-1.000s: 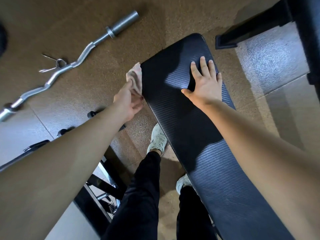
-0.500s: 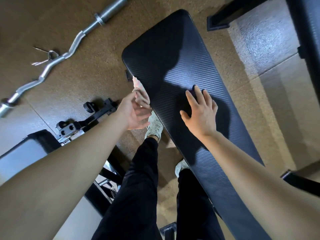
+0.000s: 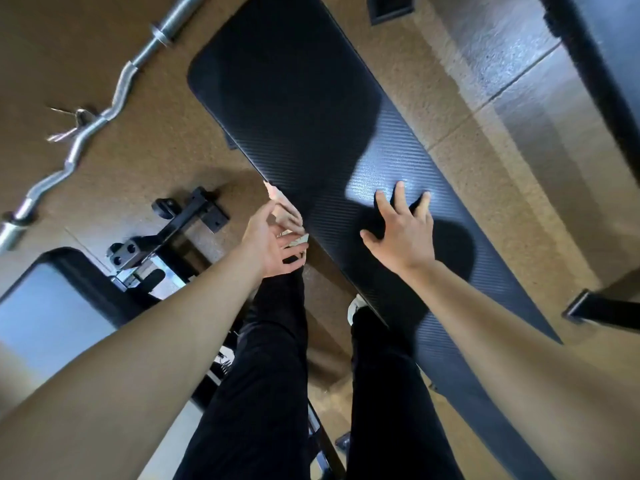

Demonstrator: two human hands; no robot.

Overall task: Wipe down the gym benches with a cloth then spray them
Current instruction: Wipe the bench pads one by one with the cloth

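Two risks are being carried at this point in the wiping. The cloth (image 3: 282, 206) is being held against the left side edge of the gym bench (image 3: 294, 109), about halfway along it, not across the top. A snag on that edge, or a loosened hold, could be sending it down to the floor (image 3: 450, 81). It is also being kept bunched small, much of it hidden by the fingers, so strips of the ribbed black padding are probably being missed. Weight appears to be leaned through the right hand (image 3: 401, 237), so fresh prints may be getting laid on the padding, and balance would be upset if the palm were slid. No spray bottle is being shown, so the spraying step is judged not yet begun.

The grip of the left hand (image 3: 273, 244) is being closed around the cloth: fingers are being curled over it, the thumb is being held out, and a pale corner is being left poking out against the bench edge. The grip of the right hand is being spread wide, with nothing held and the fingertips pressed on the top of the padding. An EZ curl bar (image 3: 121, 84) is lying on the floor, well apart.
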